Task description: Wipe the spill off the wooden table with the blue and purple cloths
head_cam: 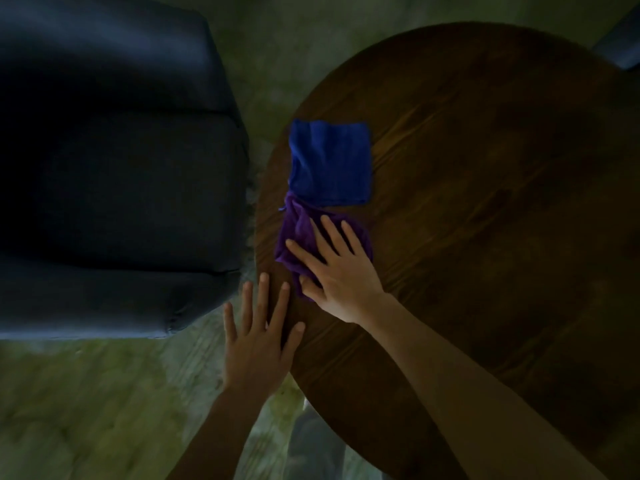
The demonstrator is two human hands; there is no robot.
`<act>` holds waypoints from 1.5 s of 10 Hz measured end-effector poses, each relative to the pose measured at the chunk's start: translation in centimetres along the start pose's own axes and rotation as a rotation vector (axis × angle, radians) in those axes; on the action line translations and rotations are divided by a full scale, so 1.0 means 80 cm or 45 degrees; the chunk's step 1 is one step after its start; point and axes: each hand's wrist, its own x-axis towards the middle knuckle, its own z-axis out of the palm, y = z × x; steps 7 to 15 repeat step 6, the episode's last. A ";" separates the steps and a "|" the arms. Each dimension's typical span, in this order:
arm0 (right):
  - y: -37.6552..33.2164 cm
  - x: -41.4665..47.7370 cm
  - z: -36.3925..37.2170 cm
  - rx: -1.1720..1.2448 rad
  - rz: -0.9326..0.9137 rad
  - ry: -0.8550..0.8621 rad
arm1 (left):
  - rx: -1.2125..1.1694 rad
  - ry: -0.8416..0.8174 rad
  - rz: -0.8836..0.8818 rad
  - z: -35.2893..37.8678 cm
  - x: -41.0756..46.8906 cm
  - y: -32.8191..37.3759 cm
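Observation:
A round dark wooden table (467, 202) fills the right of the head view. A blue cloth (329, 161) lies flat and folded square near its left edge. Just below it, touching its lower edge, sits a crumpled purple cloth (294, 237). My right hand (336, 268) presses flat on the purple cloth, fingers spread over it. My left hand (258, 341) rests with spread fingers at the table's left rim, holding nothing. I cannot make out a spill on the dark wood.
A dark blue upholstered armchair (114, 174) stands close to the left of the table. Another blue seat corner (620, 43) shows at the top right. A greenish floor (86, 410) lies below and between them.

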 end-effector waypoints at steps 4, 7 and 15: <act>-0.008 -0.073 -0.032 0.167 0.212 -0.122 | -0.003 -0.248 0.002 -0.044 -0.026 0.023; -0.022 -0.244 -0.051 0.382 0.632 -0.436 | 0.038 -0.593 0.069 -0.087 -0.074 0.053; -0.022 -0.244 -0.051 0.382 0.632 -0.436 | 0.038 -0.593 0.069 -0.087 -0.074 0.053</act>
